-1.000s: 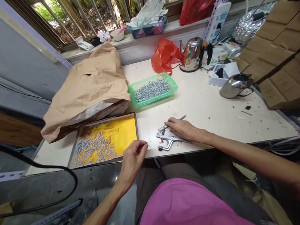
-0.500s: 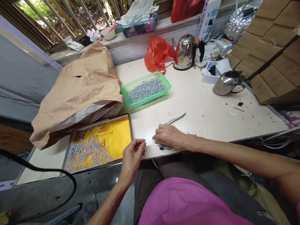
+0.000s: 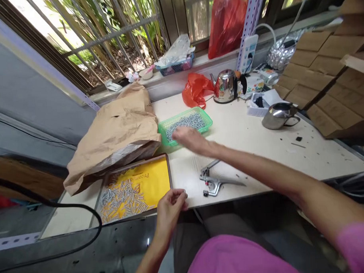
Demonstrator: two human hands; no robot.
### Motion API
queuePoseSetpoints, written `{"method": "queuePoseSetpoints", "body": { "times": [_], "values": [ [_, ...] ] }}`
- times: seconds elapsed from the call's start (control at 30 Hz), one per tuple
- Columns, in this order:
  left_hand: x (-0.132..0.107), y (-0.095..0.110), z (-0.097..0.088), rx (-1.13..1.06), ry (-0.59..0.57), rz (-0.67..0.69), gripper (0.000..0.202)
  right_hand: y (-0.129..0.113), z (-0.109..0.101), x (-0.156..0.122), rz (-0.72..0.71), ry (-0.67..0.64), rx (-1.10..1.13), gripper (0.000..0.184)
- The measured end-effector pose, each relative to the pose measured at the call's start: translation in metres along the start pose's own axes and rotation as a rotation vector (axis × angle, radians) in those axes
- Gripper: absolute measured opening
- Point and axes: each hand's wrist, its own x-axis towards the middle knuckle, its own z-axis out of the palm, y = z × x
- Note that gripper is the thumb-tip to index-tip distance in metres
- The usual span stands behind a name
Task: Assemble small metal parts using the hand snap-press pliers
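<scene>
My right hand (image 3: 189, 139) is over the front of a green plastic basket (image 3: 209, 124) of small silver metal pins (image 3: 192, 121). Its fingers look curled together and are a little blurred; whatever they hold is hidden. At the table's front edge, my left hand (image 3: 170, 206) has thumb and forefinger pinched, with something tiny and dark at the tips that I cannot name. Between my hands lies a plier-like metal hand tool (image 3: 212, 183) with long silver handles. Left of my left hand, a shallow tray (image 3: 170, 172) holds longer silver pins (image 3: 124, 198) on a yellow sheet (image 3: 156, 175).
A big brown paper bag (image 3: 118, 126) rests behind the tray. Farther back stand a red plastic bag (image 3: 196, 90), a steel kettle (image 3: 226, 87) and a white box (image 3: 255, 108). A steel pitcher (image 3: 275, 118) and stacked cardboard (image 3: 323, 76) are at the right.
My right hand has left the metal tool and moved forward to the green basket, leaving the tool in plain view. My left hand keeps its pinch. The whole view has tilted up.
</scene>
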Motion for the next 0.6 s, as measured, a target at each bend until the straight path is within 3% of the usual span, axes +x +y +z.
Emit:
{"method": "queuePoseSetpoints", "body": {
  "times": [0.1, 0.17, 0.27, 0.43, 0.5, 0.6],
  "values": [
    [0.01, 0.002, 0.018, 0.0, -0.059, -0.002, 0.033, 0.022, -0.023, 0.022, 0.079, 0.042, 0.017, 0.023],
    [0.019, 0.002, 0.028, 0.002, -0.089, -0.032, 0.035, 0.029, -0.03, 0.005, 0.047, 0.047, 0.066, 0.023],
    [0.032, -0.003, 0.037, 0.009, -0.15, -0.085, 0.037, 0.03, -0.027, -0.057, -0.013, -0.04, 0.132, 0.025],
    [0.048, -0.009, 0.047, 0.057, -0.231, -0.164, 0.035, 0.036, -0.001, -0.168, 0.02, -0.221, 0.164, 0.022],
    [0.052, -0.009, 0.051, 0.062, -0.268, -0.203, 0.033, 0.04, 0.009, -0.195, 0.045, -0.248, 0.152, 0.021],
    [0.054, -0.008, 0.057, 0.08, -0.314, -0.272, 0.03, 0.043, 0.019, -0.213, 0.075, -0.255, 0.141, 0.02]
  ]
}}
